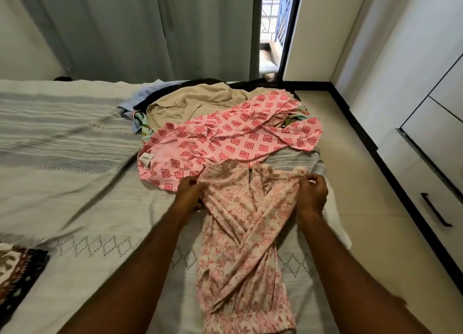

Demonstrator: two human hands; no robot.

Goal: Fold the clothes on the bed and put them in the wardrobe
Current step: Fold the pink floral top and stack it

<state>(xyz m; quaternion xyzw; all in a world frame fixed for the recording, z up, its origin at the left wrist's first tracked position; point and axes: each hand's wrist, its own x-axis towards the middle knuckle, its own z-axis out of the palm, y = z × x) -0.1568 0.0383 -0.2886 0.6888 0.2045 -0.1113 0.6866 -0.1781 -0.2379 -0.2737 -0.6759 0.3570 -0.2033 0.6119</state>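
Now left hand point(189, 192), right hand point(312, 194) gripping floral garment point(240, 233) edges, near bed point(87, 208) edge

A garment point(240, 233) lies on the bed point(75, 183), a clothes pile point(225, 128) behind it, wardrobe point(431, 138) right.

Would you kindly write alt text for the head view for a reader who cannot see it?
Both hands, left hand and right hand, grip the top edge of a cream floral garment spread on a pale bed. Beyond it lie a pink diamond-print garment and a beige garment; a white wardrobe stands on the right.
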